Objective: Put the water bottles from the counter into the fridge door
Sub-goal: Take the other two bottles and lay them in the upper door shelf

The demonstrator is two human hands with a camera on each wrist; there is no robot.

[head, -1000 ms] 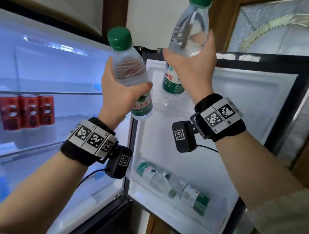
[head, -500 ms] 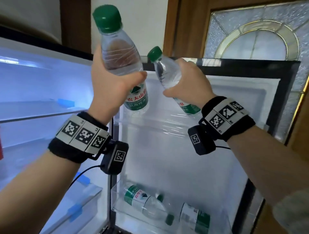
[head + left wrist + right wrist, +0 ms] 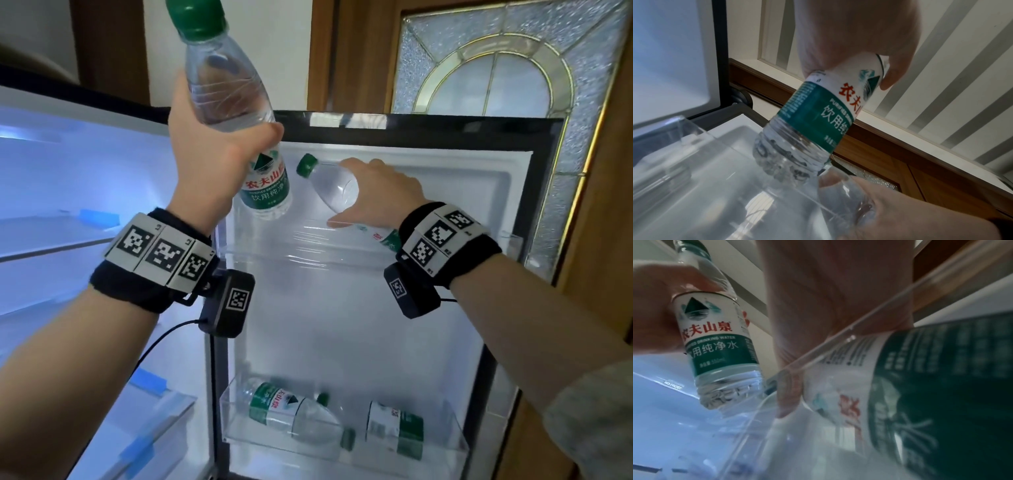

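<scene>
The left hand (image 3: 212, 164) grips an upright water bottle (image 3: 236, 113) above the open fridge door (image 3: 394, 308); its green-and-white label reads "农夫山泉", "饮用纯净水" and "PURIFIED DRINKING WATER". The right hand (image 3: 380, 195) holds a second bottle (image 3: 329, 185) tilted, cap to the left, over the upper door shelf (image 3: 308, 250). Two same-brand bottles (image 3: 294, 407) lie in the lower door bin (image 3: 445, 442).

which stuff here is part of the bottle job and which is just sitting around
Part of the job:
- left hand gripping an upright water bottle
- right hand laying a tilted bottle into the upper door shelf
- two bottles lying in the lower door bin

Just there:
- glass shelves inside the fridge
- patterned glass door behind
</scene>
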